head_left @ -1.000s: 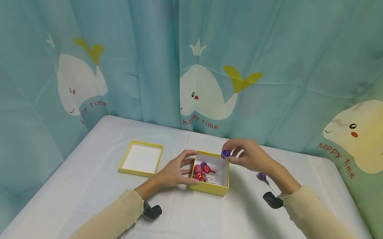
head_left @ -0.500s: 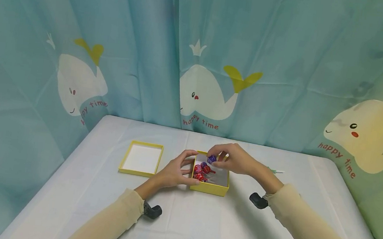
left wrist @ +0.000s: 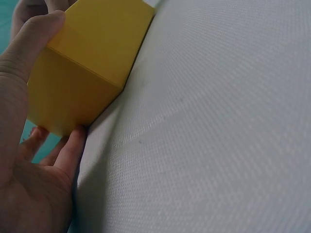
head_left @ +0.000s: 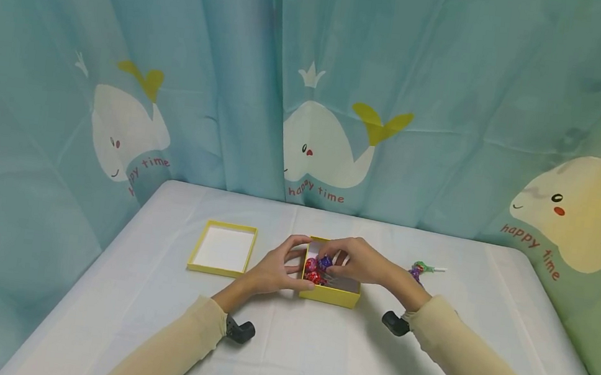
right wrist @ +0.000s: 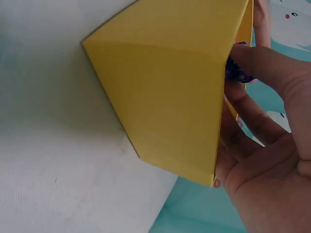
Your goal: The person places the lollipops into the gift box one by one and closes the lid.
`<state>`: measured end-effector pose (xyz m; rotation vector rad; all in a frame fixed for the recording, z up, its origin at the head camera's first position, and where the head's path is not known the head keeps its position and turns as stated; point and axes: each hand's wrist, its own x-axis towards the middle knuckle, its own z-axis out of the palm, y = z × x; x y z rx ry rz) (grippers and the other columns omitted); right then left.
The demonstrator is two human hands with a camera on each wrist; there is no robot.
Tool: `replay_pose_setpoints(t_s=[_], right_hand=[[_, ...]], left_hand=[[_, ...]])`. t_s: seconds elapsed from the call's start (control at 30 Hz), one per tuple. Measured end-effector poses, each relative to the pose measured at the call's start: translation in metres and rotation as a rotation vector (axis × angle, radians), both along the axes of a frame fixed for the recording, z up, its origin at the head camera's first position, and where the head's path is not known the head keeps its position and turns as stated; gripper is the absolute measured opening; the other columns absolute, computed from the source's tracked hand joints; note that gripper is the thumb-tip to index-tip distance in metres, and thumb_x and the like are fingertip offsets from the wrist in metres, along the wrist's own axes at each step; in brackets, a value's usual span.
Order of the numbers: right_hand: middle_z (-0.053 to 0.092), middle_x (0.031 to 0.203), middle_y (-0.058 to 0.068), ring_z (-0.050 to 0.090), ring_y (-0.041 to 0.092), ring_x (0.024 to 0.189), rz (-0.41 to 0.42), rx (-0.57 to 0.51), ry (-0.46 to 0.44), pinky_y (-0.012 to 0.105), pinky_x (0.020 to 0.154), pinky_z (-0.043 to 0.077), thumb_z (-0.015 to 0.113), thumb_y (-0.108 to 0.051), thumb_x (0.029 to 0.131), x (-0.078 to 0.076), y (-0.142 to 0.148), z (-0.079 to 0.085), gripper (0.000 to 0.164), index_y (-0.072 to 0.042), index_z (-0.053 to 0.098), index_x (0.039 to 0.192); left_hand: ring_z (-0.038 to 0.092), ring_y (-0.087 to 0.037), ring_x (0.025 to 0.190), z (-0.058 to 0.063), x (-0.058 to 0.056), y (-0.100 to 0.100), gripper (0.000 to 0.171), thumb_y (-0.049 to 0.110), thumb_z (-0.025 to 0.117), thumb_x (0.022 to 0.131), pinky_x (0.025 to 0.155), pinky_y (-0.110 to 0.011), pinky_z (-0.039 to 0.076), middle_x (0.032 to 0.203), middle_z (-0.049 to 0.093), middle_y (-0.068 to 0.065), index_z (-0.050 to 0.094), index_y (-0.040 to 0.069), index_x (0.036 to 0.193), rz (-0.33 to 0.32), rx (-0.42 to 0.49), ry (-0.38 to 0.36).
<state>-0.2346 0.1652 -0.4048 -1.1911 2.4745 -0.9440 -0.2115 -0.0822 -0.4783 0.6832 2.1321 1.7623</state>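
My left hand point(head_left: 274, 270) holds the left side of an open yellow box point(head_left: 329, 296), thumb at the front corner and fingers toward the back. In the left wrist view the thumb lies over the box's edge. Between thumb and fingers my right hand point(head_left: 361, 262) pinches a purple-wrapped lollipop point(head_left: 324, 263), low inside the box. The right wrist view shows its dark purple wrapper point(right wrist: 237, 70) just past the rim. Several red and pink lollipops point(head_left: 313, 276) lie in the left part of the box, partly covered by the right hand.
Left of the box lies its shallow yellow-rimmed lid point(head_left: 223, 249), white inside facing up. Green and purple lollipops point(head_left: 420, 268) lie on the white table point(head_left: 308, 351) to the right, partly behind the right forearm. A blue curtain point(head_left: 216, 139) hangs behind the table.
My right hand has carried the purple lollipop left and down from over the box's back right rim to the candies inside. The left hand stays on the box.
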Motion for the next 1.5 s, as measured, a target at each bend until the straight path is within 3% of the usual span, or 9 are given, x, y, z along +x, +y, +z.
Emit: replay_pose_setpoints(t_s=[0.27, 0.57, 1.27, 1.5], right_hand=[[0.071, 0.105, 0.005, 0.067, 0.022, 0.088, 0.002, 0.019, 0.014, 0.035, 0.076, 0.063, 0.076, 0.005, 0.088, 0.0042, -0.0061, -0.0023, 0.023, -0.006, 0.073, 0.109], [0.07, 0.104, 0.002, 0.067, 0.014, 0.081, -0.012, 0.059, 0.028, 0.021, 0.072, 0.059, 0.078, 0.005, 0.086, 0.004, -0.0086, -0.0056, 0.025, -0.008, 0.072, 0.106], [0.068, 0.105, 0.004, 0.066, 0.009, 0.079, -0.036, 0.075, 0.046, 0.019, 0.071, 0.058, 0.08, 0.003, 0.085, 0.0042, -0.0107, -0.0085, 0.025, -0.009, 0.071, 0.105], [0.068, 0.104, 0.003, 0.066, 0.01, 0.079, -0.032, 0.074, 0.05, 0.02, 0.071, 0.058, 0.081, 0.003, 0.084, 0.0039, -0.0106, -0.0093, 0.026, -0.008, 0.071, 0.106]], left_hand=[[0.033, -0.031, 0.15, -0.001, -0.0004, -0.0001, 0.092, 0.013, 0.088, 0.082, 0.111, -0.037, 0.048, 0.165, 0.027, -0.009, 0.032, 0.019, 0.156, -0.004, 0.006, 0.005], [0.034, -0.032, 0.15, -0.0004, 0.0001, 0.0003, 0.092, 0.014, 0.088, 0.083, 0.11, -0.037, 0.048, 0.165, 0.028, -0.011, 0.032, 0.018, 0.156, 0.0, 0.01, 0.004], [0.035, -0.027, 0.15, -0.0014, -0.0019, 0.0009, 0.093, 0.016, 0.09, 0.081, 0.11, -0.034, 0.049, 0.164, 0.029, -0.004, 0.033, 0.021, 0.155, 0.014, -0.011, -0.007], [0.034, -0.033, 0.15, -0.0016, -0.0008, 0.0002, 0.091, 0.014, 0.088, 0.083, 0.111, -0.039, 0.048, 0.165, 0.028, -0.007, 0.033, 0.02, 0.155, 0.008, -0.005, 0.003]])
